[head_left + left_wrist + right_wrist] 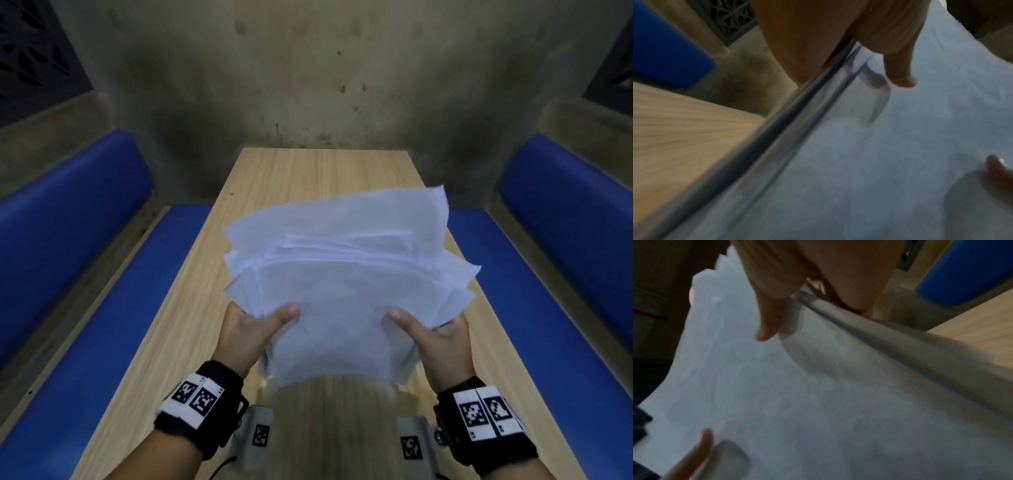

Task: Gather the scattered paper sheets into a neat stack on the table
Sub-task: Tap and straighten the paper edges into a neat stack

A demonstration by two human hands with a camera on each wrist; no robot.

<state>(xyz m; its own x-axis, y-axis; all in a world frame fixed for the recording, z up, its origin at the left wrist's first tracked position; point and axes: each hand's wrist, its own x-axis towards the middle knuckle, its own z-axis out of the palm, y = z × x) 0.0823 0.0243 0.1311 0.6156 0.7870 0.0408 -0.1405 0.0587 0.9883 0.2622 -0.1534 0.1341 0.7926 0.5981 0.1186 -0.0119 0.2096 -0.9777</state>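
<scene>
A thick bundle of white paper sheets (pixel 346 274) is held up above the wooden table (pixel 301 171), its edges uneven and fanned. My left hand (pixel 253 329) grips the bundle's near left side, thumb on top and fingers hidden beneath. My right hand (pixel 431 335) grips the near right side the same way. The left wrist view shows the left thumb (pixel 898 71) lying on the sheets (pixel 879 162) beside their layered edge. In the right wrist view the right thumb (pixel 768 324) lies on the top sheet (pixel 797 402). The bundle's lower edge is blurred.
The narrow table runs away from me to a stained concrete wall (pixel 308 85). Blue padded benches stand along both sides, left (pixel 68 222) and right (pixel 565 222). Bare tabletop shows beyond the sheets and beneath my wrists.
</scene>
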